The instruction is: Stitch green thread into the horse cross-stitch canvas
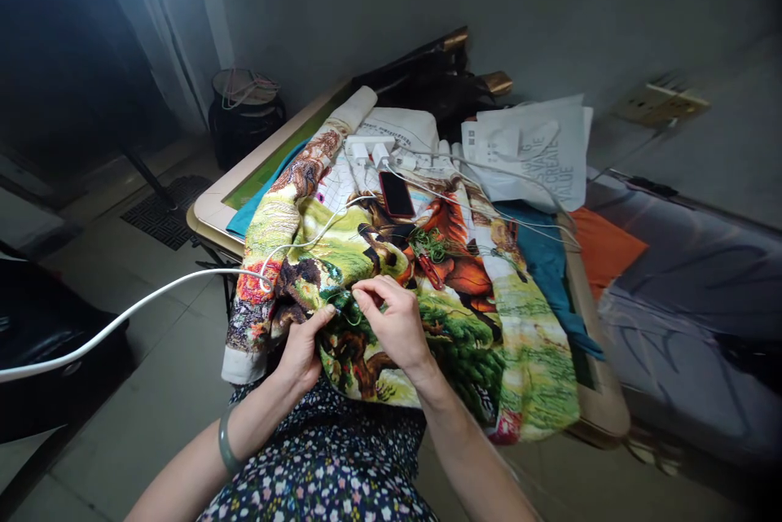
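Observation:
A large embroidered cloth point(360, 245) with a colourful picture of horses, trees and grass drapes over the table and its near edge, its sides rolled. My left hand point(304, 349) grips the cloth's lower left part, thumb on top and the other fingers hidden beneath. Just right of it, my right hand point(394, 322) is closed in a pinch over the stitched surface. A green thread point(350, 317) loops by its fingertips; a needle is too small to make out. Farther up the cloth lie a tangle of green thread point(428, 245) and small red-handled scissors point(431, 271).
A phone point(397, 195) and a white power strip point(370, 147) with chargers rest on the cloth. One white cable point(152, 286) stretches off left. White bags point(529, 151) stand at the table's back right. A black stool-like container point(245, 127) is behind the table's left corner.

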A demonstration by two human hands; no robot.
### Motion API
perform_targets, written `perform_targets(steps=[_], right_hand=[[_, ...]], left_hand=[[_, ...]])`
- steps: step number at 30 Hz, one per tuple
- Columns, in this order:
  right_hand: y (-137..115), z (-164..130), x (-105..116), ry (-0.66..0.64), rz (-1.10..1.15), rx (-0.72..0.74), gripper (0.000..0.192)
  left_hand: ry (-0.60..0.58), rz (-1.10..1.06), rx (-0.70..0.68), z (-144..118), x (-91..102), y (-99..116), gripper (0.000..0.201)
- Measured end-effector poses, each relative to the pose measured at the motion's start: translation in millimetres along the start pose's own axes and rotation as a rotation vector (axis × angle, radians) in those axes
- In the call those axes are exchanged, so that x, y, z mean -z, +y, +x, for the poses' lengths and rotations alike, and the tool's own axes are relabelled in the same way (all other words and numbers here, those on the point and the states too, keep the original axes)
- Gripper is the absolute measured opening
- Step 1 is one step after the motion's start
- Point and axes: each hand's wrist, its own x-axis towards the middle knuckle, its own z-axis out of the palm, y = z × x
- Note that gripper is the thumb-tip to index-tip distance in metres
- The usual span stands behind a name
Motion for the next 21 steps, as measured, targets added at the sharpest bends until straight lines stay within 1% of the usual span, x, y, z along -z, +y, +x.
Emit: perform_targets(steps=[6, 10, 14, 16, 19, 21], right_hand=[[-1.3, -1.4, 0.0, -0.014, -0.01, -0.015, 0.017], [-3.8, -1.9, -2.3, -0.029, -0.017, 0.016, 0.016], [-7.0, -1.0, -2.1, -0.027, -0.022, 0.044, 0.015], [-7.1, -1.2, -4.0, -0.092, -0.073, 0.065, 0.011], [-5.3, -2.5, -13.9, -0.252, -0.22, 0.091, 0.008], [-5.1, -1.8, -21.2, -0.304, -0.29, 0.098, 0.012]], left_hand=[[0.0, 0.008, -0.099, 1.5, 2.4, -5.3, 0.048], [-0.004, 0.065, -0.136, 0.0, 1.0, -6.4, 0.046], [-0.036, 0.133, -0.202, -1.3, -3.4, -6.2, 0.044], [-0.032, 0.155, -0.228, -0.2, -4.2, -7.3, 0.04], [-0.007, 0.194, -0.24, 3.0, -2.1, -10.3, 0.027], [0.001, 0.208, -0.237, 4.4, 0.2, -10.9, 0.023]])
